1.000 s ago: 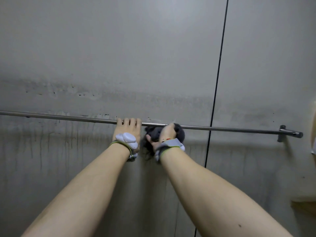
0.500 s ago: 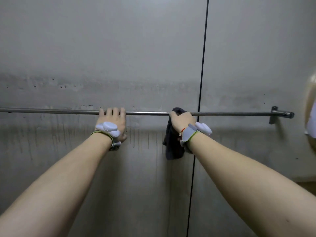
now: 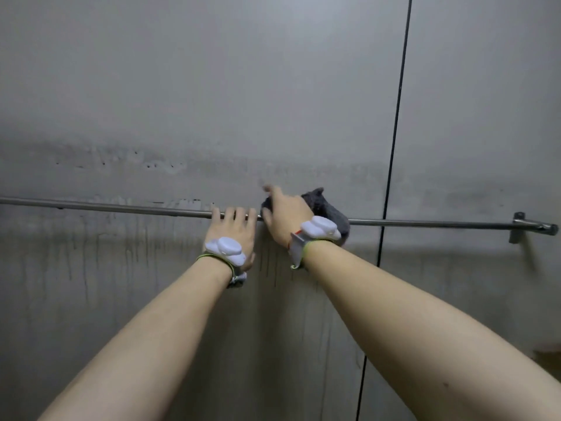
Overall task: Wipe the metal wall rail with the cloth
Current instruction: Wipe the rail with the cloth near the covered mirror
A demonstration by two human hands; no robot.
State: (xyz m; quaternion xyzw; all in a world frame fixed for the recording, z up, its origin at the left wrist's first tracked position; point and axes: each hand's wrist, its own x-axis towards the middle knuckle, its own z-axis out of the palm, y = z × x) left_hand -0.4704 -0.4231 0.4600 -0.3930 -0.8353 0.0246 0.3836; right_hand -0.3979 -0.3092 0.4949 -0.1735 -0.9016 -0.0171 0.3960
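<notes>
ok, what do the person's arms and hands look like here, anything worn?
Both forearms are bare: no sleeves, no gloves. Behind the left hand sits a white rounded plastic wrist device on a yellow-green band. Behind the right hand is a matching white rounded device on a grey strap edged yellow-green, beside a thin red thread.

Grey wall panels (image 3: 212,86), streaked and stained, with a dark vertical seam (image 3: 397,117).
</notes>
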